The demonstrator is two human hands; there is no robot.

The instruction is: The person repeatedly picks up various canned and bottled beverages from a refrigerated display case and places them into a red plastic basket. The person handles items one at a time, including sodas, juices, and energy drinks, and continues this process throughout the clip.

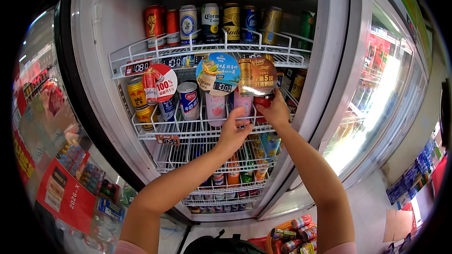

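My right hand (276, 111) grips a red can (263, 103) at the right side of a white wire shelf (197, 134) in a drinks fridge. The can's top is hidden behind a round brown promotional card (260, 77). In front of the same shelf, my left hand (236, 128) has its fingers curled and apart, holding nothing. Behind it stand a pink can (242, 102) and another pink can (214, 111). A blue and white milk drink can (189, 101) is further left, beside two stacked gold Red Bull cans (140, 98).
Beer cans, among them a Budweiser can (154, 26), line the upper shelf (212, 51). Round blue (218, 74) and red-white (166, 83) cards hang from its edge. An orange basket (277, 245) of cans is on the floor. An open glass door (88, 141) is at left.
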